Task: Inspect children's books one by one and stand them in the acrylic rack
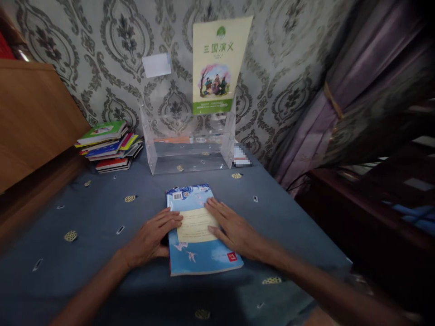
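A paperback book lies flat on the blue cloth, its blue cover with a cream text panel and a barcode facing up. My left hand is at the book's left edge, fingers over the cover and thumb low against the side, gripping that edge. My right hand rests on the cover's right part, fingers stretched out and thumb apart on the cream panel. Beyond the book stands a clear acrylic rack. A cream and green book with Chinese characters is upright at the rack's upper right.
Several books are piled unevenly at the back left, beside a wooden cabinet. A white label shows at the rack's upper left. Patterned cloth covers the table. A tied purple curtain hangs at the right.
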{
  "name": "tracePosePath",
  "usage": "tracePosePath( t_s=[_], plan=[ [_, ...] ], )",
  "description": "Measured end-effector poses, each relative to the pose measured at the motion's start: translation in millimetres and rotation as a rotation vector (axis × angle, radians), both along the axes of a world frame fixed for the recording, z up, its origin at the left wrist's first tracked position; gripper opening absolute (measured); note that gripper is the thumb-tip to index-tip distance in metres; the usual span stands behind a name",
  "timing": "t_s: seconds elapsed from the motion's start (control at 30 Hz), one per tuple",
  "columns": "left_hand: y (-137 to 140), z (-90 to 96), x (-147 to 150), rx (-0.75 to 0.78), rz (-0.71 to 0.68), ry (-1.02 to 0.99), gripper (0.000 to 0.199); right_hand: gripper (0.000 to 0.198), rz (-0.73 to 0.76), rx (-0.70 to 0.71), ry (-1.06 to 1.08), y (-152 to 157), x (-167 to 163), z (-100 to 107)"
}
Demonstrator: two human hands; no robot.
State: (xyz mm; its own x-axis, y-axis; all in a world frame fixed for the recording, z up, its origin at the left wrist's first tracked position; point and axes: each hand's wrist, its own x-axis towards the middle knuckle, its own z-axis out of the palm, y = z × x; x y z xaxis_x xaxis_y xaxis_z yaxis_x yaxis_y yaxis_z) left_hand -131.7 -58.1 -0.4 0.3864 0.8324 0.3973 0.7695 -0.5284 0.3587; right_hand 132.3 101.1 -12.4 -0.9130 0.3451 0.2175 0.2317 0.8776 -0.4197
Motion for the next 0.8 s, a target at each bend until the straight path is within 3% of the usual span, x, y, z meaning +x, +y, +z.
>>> tracePosePath(
  t_s=[0.27, 0.4, 0.47, 0.63, 0.8],
  plan=[
    [5.1, 1.9, -0.5, 0.101, 0.043, -0.065, 0.051, 0.068, 0.13, -0.276, -0.072, -29.3, 57.7, 24.0],
    [10.5, 4.6, 1.1, 0.138, 0.08, -0.114, 0.04, 0.089, 0.272, -0.349, -0.011, -26.0, 72.9, 22.6],
    [14.8, 5.5, 2.5, 0.153, 0.103, -0.16, 0.036, 0.09, 0.282, -0.34, 0.018, -24.9, 75.0, 17.6],
    [28.4, 22.3, 9.3, 0.093, 0.2, -0.341, 0.043, 0.058, 0.14, -0.305, 0.241, -21.5, 62.5, 8.3],
    [41.2, 49.4, 17.3, -0.005, 0.387, -0.533, 0.06, 0.037, 0.066, -0.406, 0.472, -8.9, 28.6, 25.2]
  ],
)
